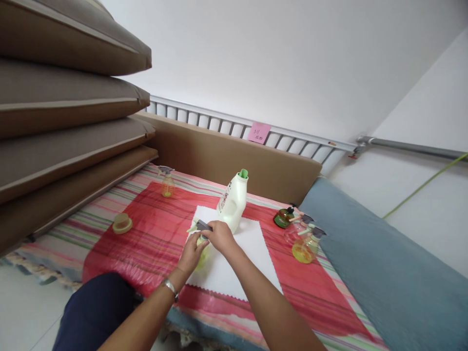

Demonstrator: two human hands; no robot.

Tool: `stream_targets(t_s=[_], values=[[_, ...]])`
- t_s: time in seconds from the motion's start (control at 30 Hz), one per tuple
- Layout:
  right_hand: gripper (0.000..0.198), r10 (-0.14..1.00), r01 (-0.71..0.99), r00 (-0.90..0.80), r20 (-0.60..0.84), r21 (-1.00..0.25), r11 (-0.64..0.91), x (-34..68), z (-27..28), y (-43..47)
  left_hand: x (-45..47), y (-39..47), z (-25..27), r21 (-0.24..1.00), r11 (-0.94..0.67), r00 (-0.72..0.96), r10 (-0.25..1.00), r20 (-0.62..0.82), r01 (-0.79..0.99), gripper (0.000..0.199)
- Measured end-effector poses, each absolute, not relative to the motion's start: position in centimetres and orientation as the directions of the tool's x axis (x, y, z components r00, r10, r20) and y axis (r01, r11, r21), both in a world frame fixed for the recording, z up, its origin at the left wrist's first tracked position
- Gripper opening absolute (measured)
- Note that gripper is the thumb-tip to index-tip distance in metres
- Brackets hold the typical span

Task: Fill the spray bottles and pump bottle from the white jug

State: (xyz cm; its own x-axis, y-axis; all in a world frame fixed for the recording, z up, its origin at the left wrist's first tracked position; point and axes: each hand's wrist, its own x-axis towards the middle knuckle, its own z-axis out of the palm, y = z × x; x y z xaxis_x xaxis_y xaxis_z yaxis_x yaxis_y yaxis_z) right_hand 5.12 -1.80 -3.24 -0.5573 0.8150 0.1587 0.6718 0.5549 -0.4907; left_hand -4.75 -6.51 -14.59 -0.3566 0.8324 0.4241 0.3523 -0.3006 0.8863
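Note:
A small clear spray bottle (202, 260) with yellowish liquid stands on a white sheet with zigzag edges (252, 265). My left hand (190, 253) is closed around its neck, a bracelet on that wrist. At the top, my right hand (221, 236) grips the grey spray head (202, 225), which sits at the bottle's mouth; whether it is fully seated I cannot tell. Just behind my hands, a pale green jug (234, 200) stands upright on the sheet, its green spout insert showing and no cap on it.
A pale yellow cap (122, 224) and another spray bottle (167, 186) are to the left. On the right are a dark green pump bottle (283, 218) and two spray bottles (305, 249). Red plastic sheeting (157, 229) covers striped cloth. Stacked cushions (73, 112) rise at left.

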Motion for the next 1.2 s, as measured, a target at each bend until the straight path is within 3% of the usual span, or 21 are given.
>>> stream_targets(t_s=[0.37, 0.6, 0.73, 1.0, 1.2], values=[[0.012, 0.800, 0.664, -0.566, 0.198, -0.466, 0.585, 5.3, -4.4, -2.5, -4.2, -6.9, -14.7, 0.917, -0.274, -0.465, 0.797, 0.386, 0.290, 0.030], [0.015, 0.817, 0.677, -0.553, 0.167, -0.482, 0.556, 5.4, -4.3, -2.1, -5.5, -6.7, -14.1, 0.932, -0.296, -0.332, 0.875, 0.353, 0.211, 0.028], [0.013, 0.819, 0.676, -0.550, 0.163, -0.489, 0.551, 5.2, -4.5, -2.3, -5.2, -6.7, -14.3, 0.956, -0.232, -0.414, 0.864, 0.286, 0.177, 0.042], [0.013, 0.831, 0.691, -0.530, 0.167, -0.484, 0.538, 5.4, -4.0, -2.3, -6.1, -6.7, -13.8, 0.963, -0.258, -0.257, 0.928, 0.271, 0.083, 0.031], [0.014, 0.812, 0.666, -0.550, 0.193, -0.486, 0.566, 5.1, -4.4, -2.5, -5.0, -6.9, -14.1, 0.969, -0.205, -0.432, 0.868, 0.244, 0.136, 0.037]])
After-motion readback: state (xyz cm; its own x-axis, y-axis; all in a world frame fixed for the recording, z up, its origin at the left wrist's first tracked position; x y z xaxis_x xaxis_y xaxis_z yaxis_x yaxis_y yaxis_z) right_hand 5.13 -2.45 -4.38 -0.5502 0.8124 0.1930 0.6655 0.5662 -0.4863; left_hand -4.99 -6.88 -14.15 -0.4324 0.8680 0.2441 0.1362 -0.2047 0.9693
